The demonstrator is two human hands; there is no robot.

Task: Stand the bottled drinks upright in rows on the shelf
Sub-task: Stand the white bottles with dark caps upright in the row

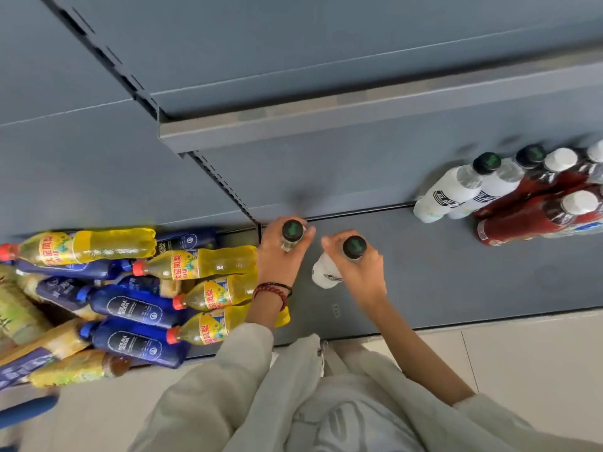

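I look straight down at a grey bottom shelf (440, 256). My left hand (280, 256) grips the neck of an upright bottle with a black cap (292, 230); its body is hidden under the hand. My right hand (357, 269) grips a second upright white bottle (326, 272) just below its black cap (354, 246). Both bottles are over the middle of the shelf, side by side. At the back right stand two white black-capped bottles (456, 190) and several red white-capped bottles (535, 216) in rows.
To the left, a pile of yellow bottles (208, 262) and dark blue bottles (137, 309) lies on its side on the neighbouring shelf section. An upper shelf edge (326, 122) overhangs the back. Pale floor tiles (522, 353) run along the shelf front.
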